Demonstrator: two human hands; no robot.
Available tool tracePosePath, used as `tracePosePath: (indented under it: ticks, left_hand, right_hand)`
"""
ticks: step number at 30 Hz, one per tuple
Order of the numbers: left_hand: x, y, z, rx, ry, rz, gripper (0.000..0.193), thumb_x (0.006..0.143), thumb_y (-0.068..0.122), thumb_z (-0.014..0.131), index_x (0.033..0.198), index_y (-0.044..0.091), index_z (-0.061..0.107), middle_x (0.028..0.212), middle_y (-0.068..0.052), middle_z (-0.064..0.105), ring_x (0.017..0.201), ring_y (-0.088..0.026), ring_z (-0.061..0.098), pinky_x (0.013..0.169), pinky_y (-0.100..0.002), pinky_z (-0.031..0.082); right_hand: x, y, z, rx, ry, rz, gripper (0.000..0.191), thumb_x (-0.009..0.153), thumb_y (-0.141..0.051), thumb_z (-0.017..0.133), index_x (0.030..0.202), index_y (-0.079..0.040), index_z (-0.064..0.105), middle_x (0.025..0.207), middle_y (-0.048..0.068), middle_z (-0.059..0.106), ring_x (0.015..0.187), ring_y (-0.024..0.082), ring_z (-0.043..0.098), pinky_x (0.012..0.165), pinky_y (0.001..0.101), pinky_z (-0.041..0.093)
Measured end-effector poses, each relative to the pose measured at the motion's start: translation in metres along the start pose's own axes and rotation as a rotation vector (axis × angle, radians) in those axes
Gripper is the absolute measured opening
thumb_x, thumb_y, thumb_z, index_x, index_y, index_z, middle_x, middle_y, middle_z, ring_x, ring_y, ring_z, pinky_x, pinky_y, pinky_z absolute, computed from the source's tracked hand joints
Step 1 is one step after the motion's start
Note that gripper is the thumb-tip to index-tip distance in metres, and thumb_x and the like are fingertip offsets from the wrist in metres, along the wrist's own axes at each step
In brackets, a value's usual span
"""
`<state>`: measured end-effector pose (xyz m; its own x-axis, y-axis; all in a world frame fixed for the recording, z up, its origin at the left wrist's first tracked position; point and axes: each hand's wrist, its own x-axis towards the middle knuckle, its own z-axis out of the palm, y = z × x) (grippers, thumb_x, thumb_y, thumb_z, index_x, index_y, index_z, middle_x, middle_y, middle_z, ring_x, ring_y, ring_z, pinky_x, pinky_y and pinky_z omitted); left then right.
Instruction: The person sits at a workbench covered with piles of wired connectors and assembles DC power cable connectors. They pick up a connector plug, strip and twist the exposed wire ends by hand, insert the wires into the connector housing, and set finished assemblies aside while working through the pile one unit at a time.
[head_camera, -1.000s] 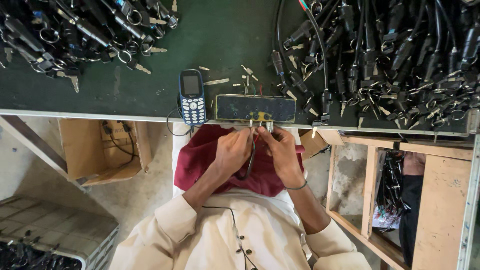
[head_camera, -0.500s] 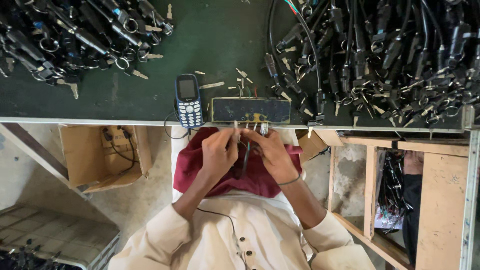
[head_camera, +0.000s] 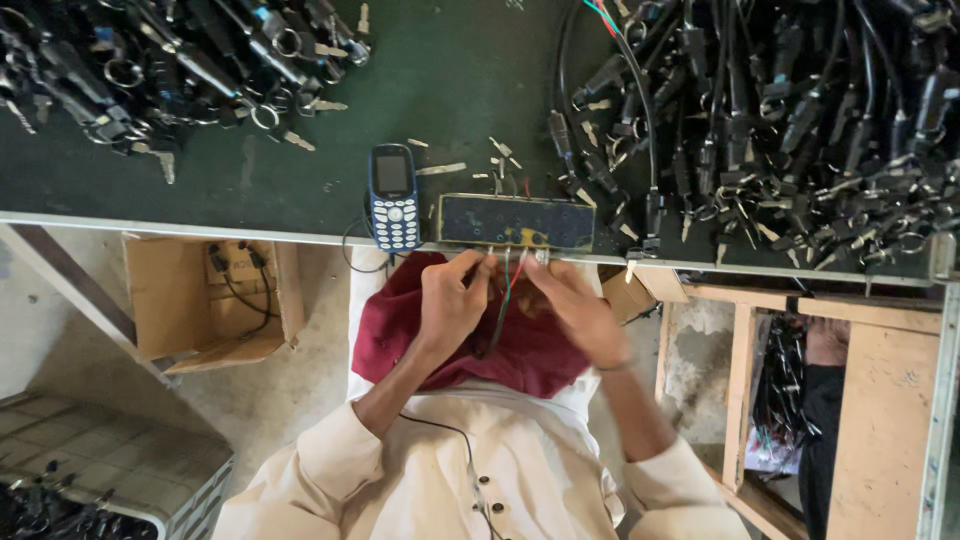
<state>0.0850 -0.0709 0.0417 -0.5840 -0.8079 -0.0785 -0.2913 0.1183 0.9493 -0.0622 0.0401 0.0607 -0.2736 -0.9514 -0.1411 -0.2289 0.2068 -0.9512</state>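
Between two hands (head_camera: 515, 300), three thin wires (head_camera: 503, 290).

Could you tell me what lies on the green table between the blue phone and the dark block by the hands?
In the head view, only bare green table between phone and block.

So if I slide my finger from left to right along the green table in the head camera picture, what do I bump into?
Pile of black parts with metal rings → blue keypad phone → dark flat board → big heap of black cables.
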Motion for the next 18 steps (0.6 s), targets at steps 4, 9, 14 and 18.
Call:
tracePosePath:
  ticks: [4,9,14,18]
  left_hand:
    - [0.002,0.007,-0.001,-0.059,0.041,0.034,0.015,0.097,0.014,0.068,0.087,0.002,0.071,0.061,-0.014,0.067,0.054,-0.028,0.066,0.049,-0.036,0.047]
    - [0.003,0.013,-0.007,0.251,0.131,0.348,0.017,0.097,0.018,0.071,0.088,0.003,0.072,0.067,-0.014,0.065,0.057,-0.026,0.066,0.053,-0.036,0.046]
    - [0.014,0.021,-0.006,-0.061,-0.014,-0.189,0.022,0.094,0.021,0.072,0.088,0.000,0.074,0.059,-0.010,0.069,0.047,-0.018,0.061,0.045,-0.035,0.046]
    - [0.022,0.033,-0.022,-0.053,-0.099,-0.258,0.020,0.094,0.020,0.071,0.091,0.002,0.076,0.062,-0.011,0.072,0.052,-0.017,0.064,0.047,-0.032,0.052]
  right_hand:
    - [0.008,-0.002,0.006,-0.305,-0.280,0.219,0.025,0.098,-0.017,0.054,0.112,-0.006,0.072,0.093,0.017,0.073,0.086,0.030,0.068,0.076,0.0398,0.054]
    - [0.024,-0.010,0.053,-0.637,-0.201,-0.435,0.016,0.090,-0.009,0.060,0.103,-0.008,0.068,0.116,0.017,0.068,0.112,0.036,0.064,0.097,0.0474,0.050]
    - [0.025,-0.022,0.031,-0.860,-0.217,-0.535,0.029,0.086,-0.020,0.066,0.111,-0.007,0.065,0.123,0.015,0.066,0.114,0.036,0.059,0.090,0.0568,0.041]
    - [-0.010,-0.023,-0.012,-0.816,-0.111,-0.579,0.035,0.086,-0.022,0.066,0.119,-0.009,0.063,0.122,0.015,0.067,0.117,0.031,0.062,0.102,0.0570,0.041]
